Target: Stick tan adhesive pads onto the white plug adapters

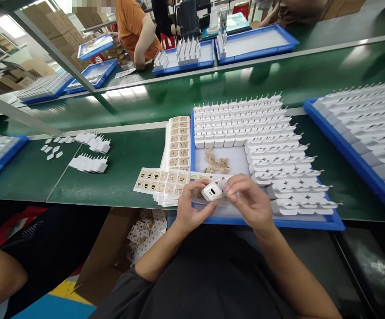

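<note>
My left hand (192, 208) grips a small white charger (212, 192) between thumb and fingers, its end with a dark port slot facing up. Close by on the right, my right hand (252, 204) has thumb and forefinger pinched together at the charger's edge; whatever is between them is too small to make out. Under and beside the hands lies a sheet of stickers (162, 176), with more sticker sheets (179, 141) stacked behind. A blue-rimmed tray (299, 223) holds rows of white chargers (239, 128) and a heap of tan scraps (217, 164).
Another blue tray (355, 155) full of white pieces stands at the right. Leftward on the green bench are white plug pieces (89, 163) and small white caps (50, 149). A cardboard box (102, 252) with backing scraps sits below. Across the belt works a person in orange (132, 26).
</note>
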Action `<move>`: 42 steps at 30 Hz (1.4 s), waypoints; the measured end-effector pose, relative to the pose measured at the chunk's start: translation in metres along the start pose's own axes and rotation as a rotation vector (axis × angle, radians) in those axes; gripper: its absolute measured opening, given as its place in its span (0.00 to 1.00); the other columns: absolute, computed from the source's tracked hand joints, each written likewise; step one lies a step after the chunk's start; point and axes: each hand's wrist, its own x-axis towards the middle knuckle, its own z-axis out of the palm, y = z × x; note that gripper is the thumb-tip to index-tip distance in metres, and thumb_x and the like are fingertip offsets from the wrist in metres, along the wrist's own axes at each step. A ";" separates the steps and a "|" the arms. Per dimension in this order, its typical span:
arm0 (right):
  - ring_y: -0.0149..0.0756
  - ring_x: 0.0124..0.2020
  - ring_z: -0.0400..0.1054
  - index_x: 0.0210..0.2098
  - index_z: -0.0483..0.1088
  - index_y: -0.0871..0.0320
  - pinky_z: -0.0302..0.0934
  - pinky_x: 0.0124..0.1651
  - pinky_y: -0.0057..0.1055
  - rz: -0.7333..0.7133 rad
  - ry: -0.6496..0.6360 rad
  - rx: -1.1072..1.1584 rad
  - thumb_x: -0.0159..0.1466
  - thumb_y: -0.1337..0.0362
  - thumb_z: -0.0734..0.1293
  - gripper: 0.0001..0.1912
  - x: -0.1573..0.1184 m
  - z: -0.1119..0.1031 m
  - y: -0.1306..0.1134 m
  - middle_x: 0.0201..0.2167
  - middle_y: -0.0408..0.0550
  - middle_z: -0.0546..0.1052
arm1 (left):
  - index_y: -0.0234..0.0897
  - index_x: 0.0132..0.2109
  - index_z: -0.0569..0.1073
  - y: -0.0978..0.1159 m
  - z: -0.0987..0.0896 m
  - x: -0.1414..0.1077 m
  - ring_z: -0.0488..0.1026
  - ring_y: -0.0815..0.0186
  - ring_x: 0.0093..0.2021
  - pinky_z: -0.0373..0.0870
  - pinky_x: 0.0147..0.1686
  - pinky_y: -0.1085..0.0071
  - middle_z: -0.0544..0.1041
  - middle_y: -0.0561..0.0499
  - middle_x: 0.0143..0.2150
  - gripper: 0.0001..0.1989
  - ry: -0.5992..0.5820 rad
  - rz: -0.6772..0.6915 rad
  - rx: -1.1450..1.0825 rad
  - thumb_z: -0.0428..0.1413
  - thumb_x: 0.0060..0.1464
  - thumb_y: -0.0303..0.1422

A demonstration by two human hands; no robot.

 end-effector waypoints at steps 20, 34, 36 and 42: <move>0.57 0.59 0.69 0.50 0.75 0.53 0.62 0.61 0.59 0.013 -0.042 -0.735 0.71 0.53 0.60 0.17 0.005 -0.004 0.036 0.59 0.57 0.73 | 0.36 0.56 0.66 -0.084 -0.209 0.031 0.73 0.59 0.55 0.70 0.57 0.63 0.74 0.42 0.53 0.22 0.547 -0.400 0.875 0.60 0.54 0.29; 0.53 0.52 0.70 0.52 0.72 0.57 0.64 0.56 0.55 0.053 -0.124 -0.801 0.71 0.60 0.60 0.15 -0.002 -0.003 0.049 0.49 0.56 0.80 | 0.34 0.50 0.70 -0.104 -0.258 0.037 0.61 0.45 0.62 0.54 0.66 0.40 0.72 0.38 0.56 0.19 0.536 -0.475 0.910 0.64 0.53 0.33; 0.53 0.51 0.71 0.50 0.72 0.56 0.65 0.54 0.54 0.063 -0.122 -0.784 0.70 0.60 0.61 0.14 -0.002 -0.002 0.046 0.47 0.56 0.80 | 0.37 0.50 0.74 -0.091 -0.227 0.045 0.70 0.51 0.57 0.64 0.63 0.49 0.76 0.42 0.52 0.16 0.329 -0.418 0.823 0.62 0.56 0.36; 0.46 0.48 0.74 0.50 0.73 0.53 0.69 0.49 0.43 0.102 -0.074 -0.625 0.71 0.63 0.62 0.11 0.002 0.000 0.023 0.45 0.52 0.79 | 0.44 0.55 0.77 -0.029 -0.111 0.078 0.71 0.53 0.63 0.69 0.61 0.54 0.79 0.43 0.55 0.18 -0.508 -0.145 0.352 0.60 0.60 0.42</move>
